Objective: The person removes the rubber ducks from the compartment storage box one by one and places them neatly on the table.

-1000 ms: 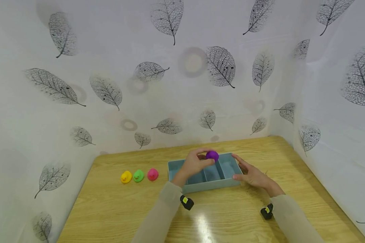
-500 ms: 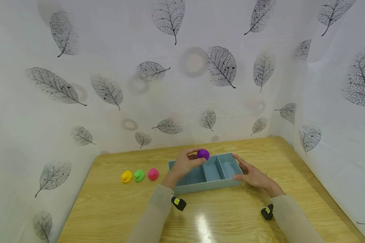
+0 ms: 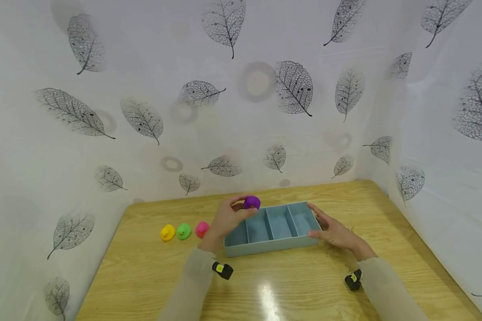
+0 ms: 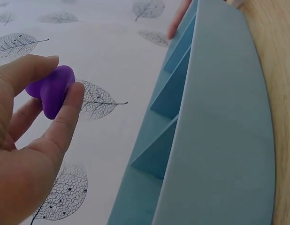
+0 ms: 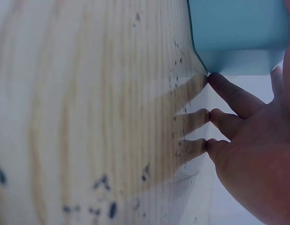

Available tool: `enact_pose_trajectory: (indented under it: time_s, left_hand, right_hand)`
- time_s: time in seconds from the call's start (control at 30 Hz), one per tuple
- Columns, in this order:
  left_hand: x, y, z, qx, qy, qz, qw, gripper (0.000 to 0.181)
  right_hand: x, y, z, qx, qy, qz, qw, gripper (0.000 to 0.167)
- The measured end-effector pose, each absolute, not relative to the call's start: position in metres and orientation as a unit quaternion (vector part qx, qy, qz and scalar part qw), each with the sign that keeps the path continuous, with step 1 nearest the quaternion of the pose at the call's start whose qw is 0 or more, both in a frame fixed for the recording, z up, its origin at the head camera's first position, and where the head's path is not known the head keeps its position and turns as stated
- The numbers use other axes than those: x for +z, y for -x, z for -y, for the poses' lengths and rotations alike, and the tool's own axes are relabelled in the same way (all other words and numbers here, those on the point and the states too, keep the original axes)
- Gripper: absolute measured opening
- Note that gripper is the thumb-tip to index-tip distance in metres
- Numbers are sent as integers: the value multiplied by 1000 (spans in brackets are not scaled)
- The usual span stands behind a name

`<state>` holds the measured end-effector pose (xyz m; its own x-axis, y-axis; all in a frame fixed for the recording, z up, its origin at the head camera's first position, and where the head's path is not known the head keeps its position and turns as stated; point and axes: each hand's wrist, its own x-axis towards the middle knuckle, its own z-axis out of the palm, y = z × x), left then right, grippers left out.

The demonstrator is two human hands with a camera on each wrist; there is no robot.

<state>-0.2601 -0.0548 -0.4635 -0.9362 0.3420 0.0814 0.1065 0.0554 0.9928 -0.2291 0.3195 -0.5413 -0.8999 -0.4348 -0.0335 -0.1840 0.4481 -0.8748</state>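
Note:
A purple rubber duck [image 3: 252, 202] is pinched between the thumb and fingers of my left hand [image 3: 226, 218], above the back left part of a blue-grey divided box [image 3: 271, 245]. In the left wrist view the duck [image 4: 53, 91] is held at the fingertips, apart from the box [image 4: 220, 117]. My right hand [image 3: 335, 232] holds the box's right end, thumb at the near corner and a finger at the far corner. In the right wrist view other fingertips of that hand [image 5: 257, 136] rest on the table beside the box. The box's visible compartments hold nothing.
Left of the box, a yellow duck [image 3: 168, 232], a green duck [image 3: 183, 231] and a pink duck [image 3: 202, 229] stand in a row on the wooden table [image 3: 144, 276]. A leaf-patterned white curtain [image 3: 241, 120] surrounds the back and sides.
My left hand has moved left with the purple duck, from above the middle of the box to its back left part. The right hand and the box have stayed in place.

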Motion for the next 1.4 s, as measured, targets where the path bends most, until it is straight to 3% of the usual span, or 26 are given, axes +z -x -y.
enact_pose_trajectory:
  time_s: [1.4]
  left_hand:
    - [-473, 242, 170, 654, -72, -753, 4, 44]
  right_hand:
    - [-540, 226, -319, -487, 171, -847, 129, 91]
